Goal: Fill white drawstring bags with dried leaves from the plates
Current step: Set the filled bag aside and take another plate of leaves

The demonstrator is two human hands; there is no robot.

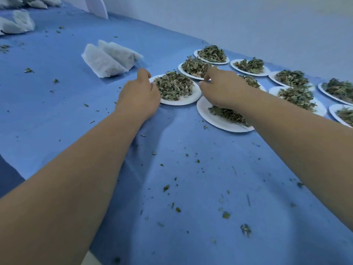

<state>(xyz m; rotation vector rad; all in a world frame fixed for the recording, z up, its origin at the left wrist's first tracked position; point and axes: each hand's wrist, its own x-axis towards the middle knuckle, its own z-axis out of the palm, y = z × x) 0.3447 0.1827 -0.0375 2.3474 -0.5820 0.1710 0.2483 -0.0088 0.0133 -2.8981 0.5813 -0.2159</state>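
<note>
A white paper plate (186, 99) heaped with dried green leaves (173, 86) lies on the blue cloth. My left hand (139, 94) holds its left rim with curled fingers, the thumb against the edge. My right hand (223, 87) holds the right rim, thumb near the edge and index finger curled above it. A stack of flat white bags (108, 58) lies just behind and left of the plate, close to my left hand. The undersides of both hands are hidden.
Several more leaf-filled plates (250, 66) spread to the right; one plate (219, 121) lies partly under my right forearm. More white bags (17, 23) lie at the far left. Leaf crumbs litter the blue cloth (172, 178). A pale wall runs behind the table.
</note>
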